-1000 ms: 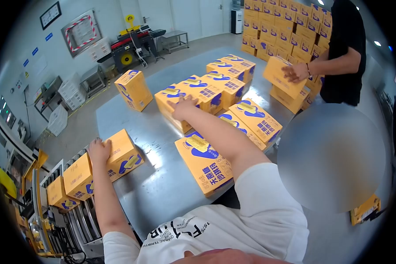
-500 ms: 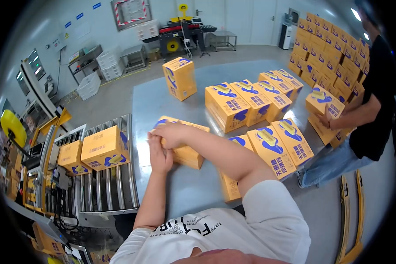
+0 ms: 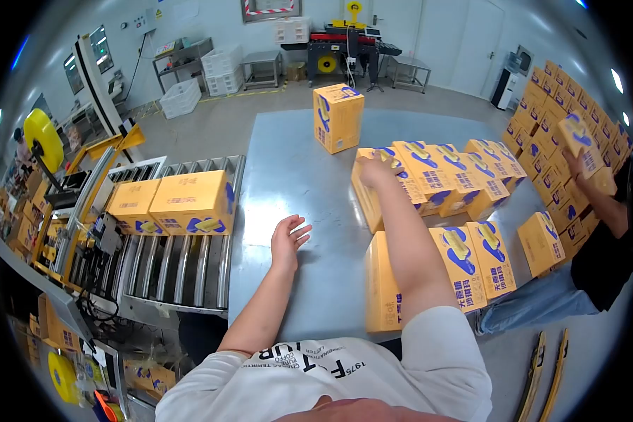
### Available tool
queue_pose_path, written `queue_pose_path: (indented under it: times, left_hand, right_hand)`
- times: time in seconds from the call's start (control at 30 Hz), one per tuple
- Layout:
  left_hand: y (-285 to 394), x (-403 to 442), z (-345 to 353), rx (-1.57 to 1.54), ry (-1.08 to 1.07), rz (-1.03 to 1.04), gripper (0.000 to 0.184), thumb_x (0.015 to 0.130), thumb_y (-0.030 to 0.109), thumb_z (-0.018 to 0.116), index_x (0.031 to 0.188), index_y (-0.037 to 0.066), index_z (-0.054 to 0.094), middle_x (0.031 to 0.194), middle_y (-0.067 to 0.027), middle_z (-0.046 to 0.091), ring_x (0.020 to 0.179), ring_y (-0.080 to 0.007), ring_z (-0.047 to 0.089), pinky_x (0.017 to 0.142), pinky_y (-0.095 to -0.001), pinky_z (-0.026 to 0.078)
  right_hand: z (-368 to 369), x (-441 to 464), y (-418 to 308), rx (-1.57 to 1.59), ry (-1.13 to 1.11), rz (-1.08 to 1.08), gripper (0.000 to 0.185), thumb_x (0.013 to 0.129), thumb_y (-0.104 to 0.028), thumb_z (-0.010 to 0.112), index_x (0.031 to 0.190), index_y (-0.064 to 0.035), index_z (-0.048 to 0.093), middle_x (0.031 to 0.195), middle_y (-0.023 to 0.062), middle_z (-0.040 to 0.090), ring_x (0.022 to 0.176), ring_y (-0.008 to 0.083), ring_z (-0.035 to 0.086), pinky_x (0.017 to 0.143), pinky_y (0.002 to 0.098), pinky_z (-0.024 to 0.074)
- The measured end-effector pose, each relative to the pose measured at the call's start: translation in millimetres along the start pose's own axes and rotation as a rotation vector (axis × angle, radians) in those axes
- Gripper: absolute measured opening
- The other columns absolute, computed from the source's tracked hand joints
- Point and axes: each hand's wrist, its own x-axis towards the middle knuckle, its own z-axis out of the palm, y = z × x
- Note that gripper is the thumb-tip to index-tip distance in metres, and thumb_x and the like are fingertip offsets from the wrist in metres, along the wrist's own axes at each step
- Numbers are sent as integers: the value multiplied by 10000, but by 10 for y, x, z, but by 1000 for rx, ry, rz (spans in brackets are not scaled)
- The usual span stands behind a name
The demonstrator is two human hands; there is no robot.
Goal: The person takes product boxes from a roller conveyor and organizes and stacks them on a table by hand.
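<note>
My right hand (image 3: pixel 380 169) grips the top of a yellow carton (image 3: pixel 370 202) standing at the left end of a row on the table. That carton is partly covered by my hand and forearm. Touching nothing, my left hand (image 3: pixel 288 243) hovers over the table with fingers spread. Beside the gripped carton stand several like cartons (image 3: pixel 425 176) with blue print. Closer to me, another carton (image 3: pixel 382 281) is partly behind my right forearm, with two more cartons (image 3: pixel 459 264) to its right.
A lone carton (image 3: pixel 338 118) stands at the table's (image 3: pixel 274 155) far side. On the left, a roller conveyor (image 3: pixel 183 271) carries two cartons (image 3: pixel 191 204). At right a co-worker's hand (image 3: pixel 574 165) holds up a carton (image 3: pixel 577 133) before a tall carton stack (image 3: pixel 541 116).
The carton both my hands held near the conveyor is now at the row's left end, under my right hand. My left hand has let go. The co-worker has lifted a carton.
</note>
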Motion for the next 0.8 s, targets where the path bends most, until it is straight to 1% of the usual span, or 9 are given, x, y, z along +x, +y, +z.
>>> queue_pose_path:
  times: [0.07, 0.1, 0.13, 0.23, 0.33, 0.43, 0.53, 0.73, 0.8]
  left_hand:
    - [-121, 35, -50, -87, 78, 18, 303, 1046, 274, 499, 1197, 29, 595, 1134, -105, 663, 961, -221, 686, 814, -329, 521]
    - [-208, 63, -102, -12, 42, 88, 310, 1046, 294, 495, 1180, 34, 598, 1114, -104, 665, 946, -217, 682, 810, -329, 519]
    - [-326, 118, -177, 67, 1, 159, 319, 1045, 313, 491, 1163, 39, 601, 1094, -102, 667, 931, -214, 679, 807, -328, 516]
    - [-453, 250, -216, 168, -52, 245, 308, 1044, 316, 491, 1102, 42, 620, 1005, -92, 672, 864, -187, 668, 783, -312, 511]
    - [-460, 267, -183, 110, -91, 233, 280, 1045, 282, 492, 1092, 39, 623, 995, -91, 671, 852, -177, 660, 791, -308, 515]
    - [-521, 266, -167, 159, -150, 241, 309, 1043, 303, 488, 1073, 34, 634, 967, -93, 680, 842, -180, 660, 802, -314, 524]
    - [-526, 258, -166, 132, -148, 257, 338, 1046, 305, 479, 1051, 13, 650, 936, -104, 689, 834, -186, 663, 795, -318, 531]
    - [-508, 208, -169, 163, -245, 294, 382, 1053, 291, 466, 1004, -27, 673, 849, -112, 687, 807, -193, 658, 777, -323, 530]
    - [-528, 221, -187, 162, -239, 313, 378, 1055, 289, 466, 995, -22, 671, 849, -108, 683, 796, -188, 651, 768, -319, 526]
  right_hand:
    - [183, -14, -158, -252, 63, -9, 570, 937, -125, 533, 1494, -247, 530, 1713, 131, 196, 1553, 498, 132, 1150, 804, 117]
    - [263, -32, -229, -375, 99, -12, 560, 925, -101, 536, 1469, -229, 562, 1709, 131, 210, 1553, 496, 137, 1147, 804, 129]
    - [232, -111, -268, -306, 164, -145, 440, 893, -131, 595, 1328, -129, 665, 1657, 167, 314, 1533, 497, 210, 1160, 769, 178]
    - [304, -219, -434, -26, 458, -338, 402, 855, -201, 671, 1250, -137, 707, 1554, 159, 465, 1486, 425, 350, 1187, 651, 279]
    - [365, -168, -519, 92, 387, -532, 341, 851, -298, 719, 1148, -136, 756, 1379, 101, 620, 1368, 327, 505, 1126, 541, 411]
    - [466, -148, -523, 201, 302, -576, 346, 858, -325, 713, 1157, -156, 753, 1280, 78, 683, 1249, 303, 595, 1062, 466, 474]
    - [488, -119, -482, 291, 301, -601, 333, 845, -312, 733, 1121, -128, 760, 1207, 145, 706, 1189, 329, 632, 1016, 424, 511]
    - [514, -151, -547, 371, 243, -627, 351, 902, -343, 730, 1146, -92, 750, 1216, 161, 707, 1172, 351, 640, 1006, 428, 509]
    - [553, -104, -559, 423, 217, -691, 435, 944, -379, 698, 1263, -83, 697, 1289, 169, 680, 1216, 335, 632, 1028, 426, 499]
